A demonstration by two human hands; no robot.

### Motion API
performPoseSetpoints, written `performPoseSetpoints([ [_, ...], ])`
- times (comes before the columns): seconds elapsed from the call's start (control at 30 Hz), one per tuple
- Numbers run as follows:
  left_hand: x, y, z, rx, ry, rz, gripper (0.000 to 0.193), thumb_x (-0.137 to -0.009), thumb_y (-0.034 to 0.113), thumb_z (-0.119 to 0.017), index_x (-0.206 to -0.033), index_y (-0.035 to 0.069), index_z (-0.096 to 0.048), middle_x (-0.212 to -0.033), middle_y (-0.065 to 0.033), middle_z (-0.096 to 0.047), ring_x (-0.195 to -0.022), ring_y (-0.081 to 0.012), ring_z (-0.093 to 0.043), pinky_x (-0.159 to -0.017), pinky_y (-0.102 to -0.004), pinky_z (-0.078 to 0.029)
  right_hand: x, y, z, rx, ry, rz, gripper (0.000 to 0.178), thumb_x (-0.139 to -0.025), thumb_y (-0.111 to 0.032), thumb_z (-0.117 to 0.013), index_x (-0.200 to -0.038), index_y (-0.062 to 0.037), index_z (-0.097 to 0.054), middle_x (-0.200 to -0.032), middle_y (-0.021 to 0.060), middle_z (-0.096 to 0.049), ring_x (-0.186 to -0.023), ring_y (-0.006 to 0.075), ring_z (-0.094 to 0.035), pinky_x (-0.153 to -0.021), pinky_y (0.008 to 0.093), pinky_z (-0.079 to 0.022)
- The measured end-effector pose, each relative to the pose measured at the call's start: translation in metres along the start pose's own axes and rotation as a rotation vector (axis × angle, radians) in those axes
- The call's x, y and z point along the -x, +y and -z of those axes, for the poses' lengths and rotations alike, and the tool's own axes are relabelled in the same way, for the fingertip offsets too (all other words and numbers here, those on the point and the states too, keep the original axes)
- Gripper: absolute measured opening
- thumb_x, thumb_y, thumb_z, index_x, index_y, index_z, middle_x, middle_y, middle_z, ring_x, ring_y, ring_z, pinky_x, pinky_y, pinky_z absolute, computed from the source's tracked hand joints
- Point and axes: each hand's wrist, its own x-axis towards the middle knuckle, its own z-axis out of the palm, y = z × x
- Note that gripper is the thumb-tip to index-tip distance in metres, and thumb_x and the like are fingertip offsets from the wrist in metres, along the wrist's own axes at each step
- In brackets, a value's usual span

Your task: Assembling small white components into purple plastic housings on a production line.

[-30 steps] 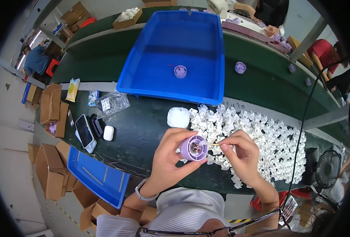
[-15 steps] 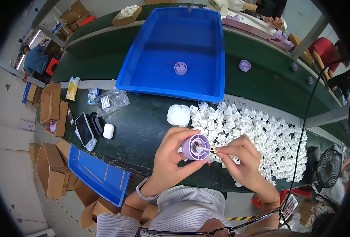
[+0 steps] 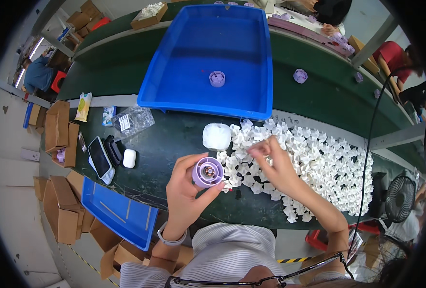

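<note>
My left hand (image 3: 186,192) grips a purple round plastic housing (image 3: 196,174) by its sides, open end up. Inside its ring, dark and coppery parts show at the centre. To the right, my right hand (image 3: 276,165) hovers over small white folded-looking pieces (image 3: 318,173) with thumb and fingers pinched together. Motion blurs the fingertips, and what they hold, if anything, cannot be made out. Between the hands and the large tray sits a white rounded-square tub or block (image 3: 216,137), its contents unclear.
A large blue tray (image 3: 148,91) with one purple housing (image 3: 217,78) stands ahead. Another purple housing (image 3: 300,76) is on the green surface. At left lie a phone (image 3: 101,160), a white earbud case (image 3: 129,158) and a clear plastic bag (image 3: 135,121). A black fan (image 3: 399,201) is at right.
My right hand has drawn a thin white-tipped stick out of the housing and moved up and away. My left hand has shifted left with the housing, whose white filling is no longer visible.
</note>
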Motion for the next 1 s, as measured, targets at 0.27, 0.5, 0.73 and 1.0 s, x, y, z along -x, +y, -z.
performPoseSetpoints([
  [0.27,0.008,-0.001,0.0,0.028,-0.013,0.01,0.054,-0.071,-0.015,-0.067,-0.119,-0.007,-0.046,-0.112,-0.0085,-0.044,-0.102,-0.0151,-0.055,-0.085,-0.025,-0.048,-0.015,0.012,-0.017,0.25,-0.122,0.093,0.035,-0.08,-0.001,-0.065,-0.086,-0.0025,-0.031,-0.111,0.0156,-0.061,-0.08,0.022,-0.059,-0.071,0.0313,-0.049],
  [0.5,0.008,-0.002,-0.008,-0.026,-0.031,0.007,0.058,-0.068,-0.014,-0.07,-0.121,-0.007,-0.047,-0.115,-0.0096,-0.043,-0.106,-0.0172,-0.052,-0.089,-0.0265,-0.046,-0.005,-0.001,-0.001,0.171,-0.006,0.246,0.035,-0.082,-0.001,-0.065,-0.084,-0.0052,-0.03,-0.105,0.0161,-0.061,-0.08,0.0169,-0.06,-0.074,0.031,-0.05],
  [0.73,0.008,-0.014,-0.023,0.083,-0.086,0.014,0.058,-0.065,-0.014,-0.073,-0.115,-0.002,-0.046,-0.117,-0.0127,-0.044,-0.11,-0.022,-0.051,-0.088,-0.0337,-0.053,0.026,-0.032,-0.001,-0.532,-0.042,0.106,0.04,-0.08,0.006,-0.065,-0.082,-0.0091,-0.028,-0.11,0.0204,-0.058,-0.107,0.0221,-0.057,-0.092,0.0343,-0.047],
  [1.0,0.01,-0.015,-0.032,0.105,-0.093,-0.038,0.06,-0.063,-0.015,-0.074,-0.114,-0.002,-0.046,-0.116,-0.0129,-0.044,-0.111,-0.0219,-0.051,-0.09,-0.034,-0.052,0.035,-0.042,0.002,-0.469,-0.032,0.141,0.043,-0.077,0.008,-0.068,-0.082,-0.0085,-0.028,-0.108,0.0191,-0.057,-0.109,0.0226,-0.056,-0.093,0.0351,-0.047],
])
